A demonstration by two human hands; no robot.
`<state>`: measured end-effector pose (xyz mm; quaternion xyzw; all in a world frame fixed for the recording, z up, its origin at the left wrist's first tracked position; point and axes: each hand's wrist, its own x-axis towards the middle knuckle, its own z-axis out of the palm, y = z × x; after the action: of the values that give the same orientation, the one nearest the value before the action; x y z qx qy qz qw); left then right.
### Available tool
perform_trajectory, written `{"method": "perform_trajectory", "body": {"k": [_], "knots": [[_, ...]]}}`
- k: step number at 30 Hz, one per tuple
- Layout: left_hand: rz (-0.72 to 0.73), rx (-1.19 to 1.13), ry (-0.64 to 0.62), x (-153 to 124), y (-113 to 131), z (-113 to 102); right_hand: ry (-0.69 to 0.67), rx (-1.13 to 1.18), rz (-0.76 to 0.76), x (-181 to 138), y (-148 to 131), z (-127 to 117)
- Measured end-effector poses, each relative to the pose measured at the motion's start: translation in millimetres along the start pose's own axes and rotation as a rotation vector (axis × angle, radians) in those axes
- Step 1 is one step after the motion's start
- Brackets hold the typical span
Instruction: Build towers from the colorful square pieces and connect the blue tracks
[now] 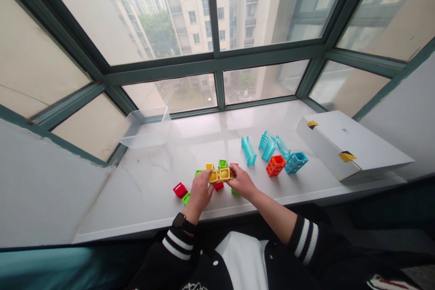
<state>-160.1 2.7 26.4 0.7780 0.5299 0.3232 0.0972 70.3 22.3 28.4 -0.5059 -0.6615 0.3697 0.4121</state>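
Two yellow toy blocks meet side by side over the sill, each with a rounded hollow in its face. My left hand (200,190) is closed on the left yellow block (213,176), and my right hand (243,182) grips the right yellow block (224,174). Whether the two are joined or only touching, I cannot tell. Around and beneath my hands lie more blocks, partly hidden: a red block (180,190), a green block (186,198) by my left wrist, and another green block (222,164) just behind the yellow pair.
To the right stand clear blue track pieces (248,150), an orange-red hollow block (276,166) and a blue hollow block (297,162). A white box (356,142) with yellow-black tabs occupies the sill's right end. At the back left, a clear plastic bin (146,129) rests near the window frame (217,61).
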Motion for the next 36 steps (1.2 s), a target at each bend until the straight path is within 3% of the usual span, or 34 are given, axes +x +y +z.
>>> {"method": "perform_trajectory", "body": {"k": [4, 9, 12, 15, 18, 21, 24, 29, 33, 36], "knots": [[-0.193, 0.054, 0.162, -1.9, -19.9, -22.1, 0.088, -0.110, -0.007, 2.3, 7.4, -4.1], [-0.304, 0.117, 0.148, -4.7, -44.3, -39.3, -0.012, -0.369, -0.082, 4.8, 13.1, 3.3], [-0.361, 0.152, 0.135, -2.5, -55.0, -39.9, -0.048, -0.396, -0.130, 1.4, 4.5, -0.3], [-0.420, 0.190, 0.101, -1.0, -64.5, -35.9, -0.003, -0.364, -0.286, -4.8, -13.8, -29.1], [-0.447, 0.190, 0.053, -2.6, -73.0, -29.0, 0.210, -0.475, -0.358, -9.6, -29.4, -79.3], [-0.465, 0.160, 0.020, -6.0, -78.6, -22.0, 0.379, -0.701, -0.222, -11.9, -29.5, -127.8], [-0.477, 0.111, 0.036, -7.8, -79.1, -17.2, 0.358, -0.866, 0.007, -14.8, -15.8, -153.8], [-0.402, -0.015, 0.089, -7.2, -71.2, -14.3, 0.162, -0.923, 0.190, -20.0, 5.6, -156.6], [-0.341, -0.053, 0.142, -5.9, -61.0, -19.7, 0.127, -0.825, 0.184, -21.5, 7.4, -158.7], [-0.281, -0.064, 0.168, -2.3, -40.5, -28.2, 0.119, -0.688, 0.107, -23.4, -3.0, -160.6]]}}
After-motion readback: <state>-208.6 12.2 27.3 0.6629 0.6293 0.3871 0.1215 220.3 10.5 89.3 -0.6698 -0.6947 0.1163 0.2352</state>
